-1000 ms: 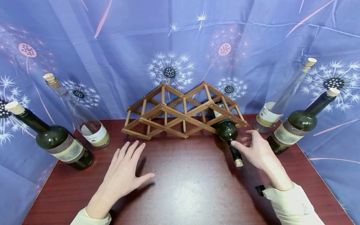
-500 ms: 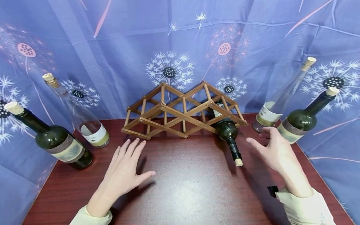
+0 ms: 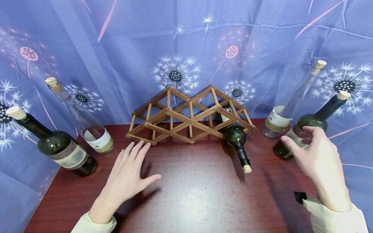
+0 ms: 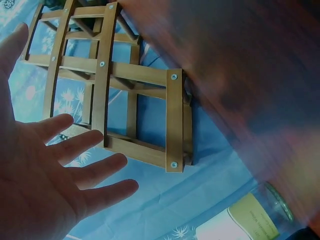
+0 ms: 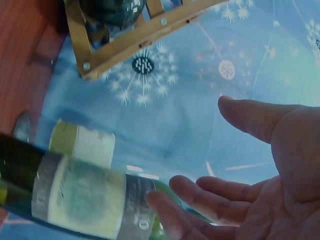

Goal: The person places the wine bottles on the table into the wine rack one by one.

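My right hand (image 3: 323, 161) is in front of the dark green wine bottle (image 3: 313, 121) at the right, fingers spread apart and holding nothing. In the right wrist view its fingertips overlap that bottle's label (image 5: 87, 195); whether they touch, I cannot tell. My left hand (image 3: 125, 178) is spread flat over the table, near the front left of the wooden wine rack (image 3: 192, 123), with nothing in it. Another green wine bottle (image 3: 235, 134) lies in the rack's right compartment, its corked neck pointing toward me. The rack also fills much of the left wrist view.
A clear bottle (image 3: 278, 119) stands behind the right green one. At the left stand a clear bottle (image 3: 99, 136) and a dark green bottle (image 3: 67, 149), both corked. A patterned blue cloth (image 3: 131, 38) hangs behind the dark red table (image 3: 204, 194).
My right hand has moved right, away from the neck of the bottle in the rack, to the standing green bottle. My left hand has barely shifted.
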`<action>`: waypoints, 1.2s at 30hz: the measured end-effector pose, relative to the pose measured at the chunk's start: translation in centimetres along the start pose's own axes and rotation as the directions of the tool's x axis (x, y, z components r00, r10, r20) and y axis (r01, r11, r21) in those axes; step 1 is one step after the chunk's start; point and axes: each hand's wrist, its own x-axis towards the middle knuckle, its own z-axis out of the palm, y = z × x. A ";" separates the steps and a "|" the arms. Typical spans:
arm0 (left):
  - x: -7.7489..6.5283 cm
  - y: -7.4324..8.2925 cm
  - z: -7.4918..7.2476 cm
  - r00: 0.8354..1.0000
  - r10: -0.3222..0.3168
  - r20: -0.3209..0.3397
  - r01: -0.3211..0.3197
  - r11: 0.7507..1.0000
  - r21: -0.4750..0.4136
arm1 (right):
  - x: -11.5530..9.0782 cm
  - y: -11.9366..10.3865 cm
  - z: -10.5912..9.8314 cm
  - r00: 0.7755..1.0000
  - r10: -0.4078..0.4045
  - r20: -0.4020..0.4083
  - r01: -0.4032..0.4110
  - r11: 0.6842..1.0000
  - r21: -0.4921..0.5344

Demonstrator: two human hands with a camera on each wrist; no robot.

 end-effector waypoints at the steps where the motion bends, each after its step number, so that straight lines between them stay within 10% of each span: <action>1: 0.0 0.0 -0.1 1.000 0.000 -0.002 0.000 1.000 -0.001 | 0.1 0.1 -0.2 1.000 0.010 -0.013 -0.010 1.000 -0.010; 15: 0.4 0.1 -0.4 1.000 0.015 -0.021 -0.016 0.999 -0.030 | 1.2 1.7 -0.8 0.953 0.159 -0.259 -0.168 0.986 -0.016; 36: 0.9 1.0 -0.7 1.000 0.013 0.000 -0.013 0.992 -0.125 | 4.4 4.3 0.5 0.952 0.203 -0.228 -0.184 0.978 0.103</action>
